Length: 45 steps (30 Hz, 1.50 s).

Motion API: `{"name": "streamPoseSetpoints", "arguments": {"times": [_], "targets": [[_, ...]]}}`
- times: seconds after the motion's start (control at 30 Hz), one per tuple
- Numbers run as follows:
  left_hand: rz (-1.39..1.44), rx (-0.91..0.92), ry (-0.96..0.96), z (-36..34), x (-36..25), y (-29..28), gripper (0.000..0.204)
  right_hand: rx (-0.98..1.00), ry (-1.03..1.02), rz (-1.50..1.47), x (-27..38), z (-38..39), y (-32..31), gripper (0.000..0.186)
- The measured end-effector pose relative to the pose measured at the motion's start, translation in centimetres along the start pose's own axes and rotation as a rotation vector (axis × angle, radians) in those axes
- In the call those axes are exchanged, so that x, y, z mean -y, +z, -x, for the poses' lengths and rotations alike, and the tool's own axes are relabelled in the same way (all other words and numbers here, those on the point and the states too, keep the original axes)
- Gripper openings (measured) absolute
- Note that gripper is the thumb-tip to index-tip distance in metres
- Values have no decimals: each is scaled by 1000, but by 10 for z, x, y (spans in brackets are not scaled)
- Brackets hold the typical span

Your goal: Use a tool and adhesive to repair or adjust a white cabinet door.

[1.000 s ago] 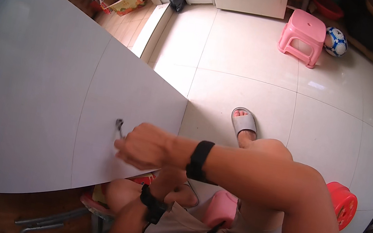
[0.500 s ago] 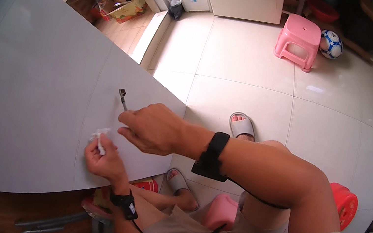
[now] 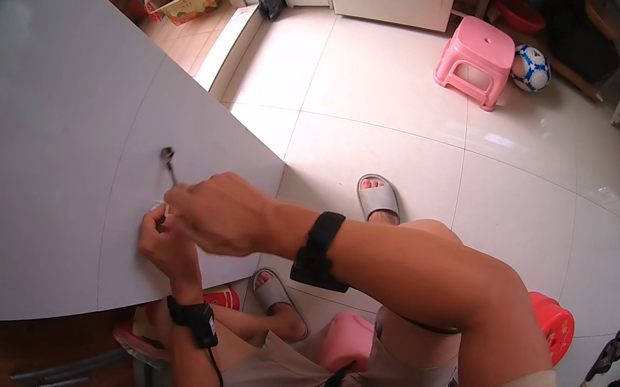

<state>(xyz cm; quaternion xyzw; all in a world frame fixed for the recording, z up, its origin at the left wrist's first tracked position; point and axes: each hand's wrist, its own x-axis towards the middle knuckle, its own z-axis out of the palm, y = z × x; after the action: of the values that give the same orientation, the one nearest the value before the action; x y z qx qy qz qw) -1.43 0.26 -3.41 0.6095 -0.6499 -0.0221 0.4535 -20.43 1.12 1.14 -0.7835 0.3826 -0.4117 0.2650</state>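
Note:
A pale grey tabletop (image 3: 40,171) fills the left of the view. My right hand (image 3: 228,212), with a black band on its wrist, rests on the tabletop with its fingers closed around a small thin metal tool (image 3: 169,162) whose dark tip points up and to the left. My left hand (image 3: 167,243), wearing a black watch, lies just under the right hand at the table's near edge. It pinches a small white piece (image 3: 158,207), which the right hand mostly hides.
A pink stool (image 3: 476,61) and a blue-and-white ball (image 3: 531,68) stand on the white tiled floor at the back. A red stool (image 3: 552,323) is by my right knee and a pink stool (image 3: 346,341) under me. My feet wear grey slippers (image 3: 378,199).
My left hand came up from my lap with the white piece and slid under the right hand. The right hand stayed on the metal tool.

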Motion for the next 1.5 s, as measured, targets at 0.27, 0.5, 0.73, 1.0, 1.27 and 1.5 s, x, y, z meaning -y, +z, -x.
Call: {"name": "streamPoseSetpoints", "arguments": {"times": [0.27,0.5,0.73,1.0,1.27,1.5], "targets": [[164,-126,-56,-7,8,9,30,-37,48,68,-13,-5,-5,27],[-106,-1,45,-2,-1,12,23,-88,-42,20,-7,-12,-12,29],[-26,43,134,20,19,41,23,-110,-125,-2,20,-12,10,36],[-222,43,315,0,19,13,24,24,-102,-33,10,-11,0,37],[-84,-36,140,-3,28,5,33,69,-101,-85,3,-9,-5,45],[107,-59,-46,-4,9,-1,30,240,-22,-227,5,-7,-11,59]]}}
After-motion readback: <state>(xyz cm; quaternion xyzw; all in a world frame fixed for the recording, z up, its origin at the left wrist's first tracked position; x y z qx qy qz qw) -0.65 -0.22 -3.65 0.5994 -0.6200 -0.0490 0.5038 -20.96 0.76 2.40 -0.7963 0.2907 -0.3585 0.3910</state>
